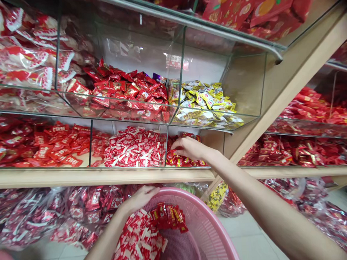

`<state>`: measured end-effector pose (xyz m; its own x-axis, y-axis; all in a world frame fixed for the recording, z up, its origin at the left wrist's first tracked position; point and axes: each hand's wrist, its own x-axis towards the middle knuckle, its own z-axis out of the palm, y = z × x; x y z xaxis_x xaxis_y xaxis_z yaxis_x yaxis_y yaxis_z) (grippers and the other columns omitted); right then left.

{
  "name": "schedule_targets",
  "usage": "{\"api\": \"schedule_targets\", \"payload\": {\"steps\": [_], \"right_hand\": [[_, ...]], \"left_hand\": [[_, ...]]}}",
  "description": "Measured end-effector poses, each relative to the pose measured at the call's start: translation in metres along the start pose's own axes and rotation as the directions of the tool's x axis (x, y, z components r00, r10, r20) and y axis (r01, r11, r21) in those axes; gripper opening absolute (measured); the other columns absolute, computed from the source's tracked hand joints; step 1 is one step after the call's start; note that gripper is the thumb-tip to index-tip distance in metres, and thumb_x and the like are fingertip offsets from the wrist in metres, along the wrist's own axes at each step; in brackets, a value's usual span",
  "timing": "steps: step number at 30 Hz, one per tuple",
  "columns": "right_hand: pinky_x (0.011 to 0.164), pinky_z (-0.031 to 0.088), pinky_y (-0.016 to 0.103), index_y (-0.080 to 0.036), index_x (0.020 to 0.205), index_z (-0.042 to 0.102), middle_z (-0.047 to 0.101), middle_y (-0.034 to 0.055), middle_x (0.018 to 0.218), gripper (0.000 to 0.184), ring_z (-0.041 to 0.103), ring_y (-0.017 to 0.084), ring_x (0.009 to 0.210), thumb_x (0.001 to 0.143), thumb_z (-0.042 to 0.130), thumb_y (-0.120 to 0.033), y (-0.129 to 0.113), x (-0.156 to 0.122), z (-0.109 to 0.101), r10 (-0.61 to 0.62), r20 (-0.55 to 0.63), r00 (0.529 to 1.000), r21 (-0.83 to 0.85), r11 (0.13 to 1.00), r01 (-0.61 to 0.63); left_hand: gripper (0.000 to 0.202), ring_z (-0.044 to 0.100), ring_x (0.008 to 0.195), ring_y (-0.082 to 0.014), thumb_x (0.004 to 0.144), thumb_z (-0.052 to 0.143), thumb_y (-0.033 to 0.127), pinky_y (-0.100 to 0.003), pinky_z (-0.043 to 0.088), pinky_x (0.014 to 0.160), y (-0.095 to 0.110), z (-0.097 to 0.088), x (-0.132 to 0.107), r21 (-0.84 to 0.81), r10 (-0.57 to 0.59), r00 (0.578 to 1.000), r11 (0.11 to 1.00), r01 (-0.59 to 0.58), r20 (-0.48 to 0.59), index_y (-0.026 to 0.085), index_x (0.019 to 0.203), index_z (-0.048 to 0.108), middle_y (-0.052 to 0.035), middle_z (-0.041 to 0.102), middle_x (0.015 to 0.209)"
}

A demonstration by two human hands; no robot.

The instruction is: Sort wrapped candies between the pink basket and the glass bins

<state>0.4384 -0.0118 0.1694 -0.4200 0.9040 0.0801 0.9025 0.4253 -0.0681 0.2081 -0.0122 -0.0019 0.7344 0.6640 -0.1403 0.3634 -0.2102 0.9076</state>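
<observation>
My left hand [141,198] grips the rim of a pink plastic basket [224,236], fingers closed over its edge. White-and-red wrapped candies [139,242] are heaped along the basket's left side, and a smaller pile of red-and-yellow wrapped candies [169,216] lies near its far wall. Reaching into a low shelf compartment, my right hand [189,148] has its fingers curled down over red-and-yellow wrapped candies [184,160]. What its fingertips hold, if anything, cannot be made out.
Left of that compartment is a bin of white-and-red candies [136,146]. Glass-fronted bins above hold red packets [130,89] and yellow-and-white packets [206,96]. A wooden ledge [105,175] runs along the shelf front. Plastic bags of candy [29,221] lie below it.
</observation>
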Motion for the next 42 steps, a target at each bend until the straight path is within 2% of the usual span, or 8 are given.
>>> {"api": "schedule_targets", "payload": {"steps": [7, 12, 20, 27, 31, 36, 39, 42], "right_hand": [[0.08, 0.038, 0.024, -0.02, 0.087, 0.068, 0.063, 0.0046, 0.103, 0.015, 0.056, 0.016, 0.093, 0.075, 0.06, -0.015, -0.005, 0.024, 0.021, -0.019, 0.102, 0.995, -0.062, 0.998, 0.025], [0.072, 0.038, 0.025, -0.018, 0.095, 0.061, 0.065, 0.0066, 0.093, 0.017, 0.056, 0.017, 0.087, 0.08, 0.055, -0.021, -0.007, 0.019, 0.024, 0.075, 0.101, 0.992, -0.074, 0.995, -0.068], [0.075, 0.037, 0.027, -0.015, 0.106, 0.057, 0.062, 0.011, 0.102, 0.031, 0.055, 0.021, 0.095, 0.077, 0.061, -0.024, -0.012, 0.004, 0.024, 0.014, 0.052, 0.999, -0.182, 0.983, -0.004], [0.07, 0.038, 0.027, -0.016, 0.1, 0.061, 0.064, 0.0112, 0.099, 0.029, 0.057, 0.022, 0.091, 0.074, 0.064, -0.029, -0.016, 0.005, 0.026, 0.097, 0.089, 0.991, -0.179, 0.981, -0.08], [0.071, 0.037, 0.025, -0.017, 0.099, 0.06, 0.064, 0.0093, 0.098, 0.028, 0.056, 0.02, 0.089, 0.073, 0.063, -0.025, -0.017, 0.0, 0.024, 0.114, 0.025, 0.993, -0.108, 0.988, -0.11], [0.073, 0.037, 0.026, -0.018, 0.095, 0.06, 0.062, 0.0043, 0.088, 0.024, 0.052, 0.016, 0.081, 0.073, 0.062, -0.028, -0.019, -0.028, 0.014, 0.171, -0.193, 0.966, 0.158, 0.977, -0.142], [0.072, 0.039, 0.027, -0.019, 0.094, 0.059, 0.061, 0.0024, 0.086, 0.03, 0.052, 0.015, 0.079, 0.071, 0.065, -0.036, -0.038, -0.058, 0.021, 0.342, -0.265, 0.902, 0.552, 0.821, -0.149], [0.067, 0.041, 0.025, -0.021, 0.092, 0.06, 0.062, 0.0002, 0.082, 0.032, 0.055, 0.012, 0.071, 0.067, 0.068, -0.041, -0.073, -0.091, 0.051, 0.514, 0.013, 0.858, 0.937, 0.293, -0.19]], "left_hand": [[0.054, 0.055, 0.086, -0.0216, 0.078, 0.039, 0.058, -0.028, 0.039, 0.08, -0.001, -0.001, 0.0, 0.003, 0.016, 1.0, 1.0, -0.016, -0.003, 0.015, 0.088, 0.069, -0.002, 0.069, 0.091], [0.054, 0.056, 0.084, -0.0215, 0.08, 0.038, 0.058, -0.029, 0.039, 0.079, -0.001, 0.0, 0.001, 0.002, -0.003, 1.0, 1.0, 0.003, -0.013, 0.014, 0.089, 0.068, -0.0026, 0.069, 0.089], [0.054, 0.056, 0.091, -0.0226, 0.079, 0.04, 0.058, -0.031, 0.039, 0.084, 0.0, 0.001, 0.0, -0.045, -0.019, 1.0, 0.999, 0.018, -0.012, 0.014, 0.095, 0.067, -0.0038, 0.069, 0.097], [0.054, 0.057, 0.09, -0.0222, 0.079, 0.041, 0.058, -0.03, 0.04, 0.083, 0.001, 0.002, -0.001, -0.056, -0.012, 1.0, 0.998, 0.012, -0.01, 0.014, 0.095, 0.068, -0.0034, 0.069, 0.097], [0.056, 0.057, 0.091, -0.0221, 0.078, 0.041, 0.059, -0.031, 0.039, 0.084, -0.001, 0.002, -0.001, -0.067, -0.037, 0.999, 0.997, 0.036, -0.003, 0.014, 0.098, 0.067, -0.0035, 0.069, 0.098], [0.056, 0.056, 0.095, -0.0231, 0.078, 0.043, 0.058, -0.032, 0.037, 0.088, 0.001, 0.001, -0.002, -0.079, -0.052, 0.999, 0.996, 0.052, 0.001, 0.014, 0.104, 0.065, -0.0046, 0.067, 0.105], [0.055, 0.057, 0.094, -0.0229, 0.079, 0.042, 0.058, -0.031, 0.038, 0.087, 0.003, 0.001, -0.003, -0.077, -0.039, 0.999, 0.996, 0.039, 0.005, 0.014, 0.1, 0.067, -0.0047, 0.067, 0.103], [0.054, 0.057, 0.087, -0.0212, 0.079, 0.041, 0.058, -0.03, 0.04, 0.081, 0.002, 0.002, -0.003, -0.097, -0.019, 1.0, 0.995, 0.021, 0.017, 0.014, 0.095, 0.067, -0.0042, 0.068, 0.098]]}}
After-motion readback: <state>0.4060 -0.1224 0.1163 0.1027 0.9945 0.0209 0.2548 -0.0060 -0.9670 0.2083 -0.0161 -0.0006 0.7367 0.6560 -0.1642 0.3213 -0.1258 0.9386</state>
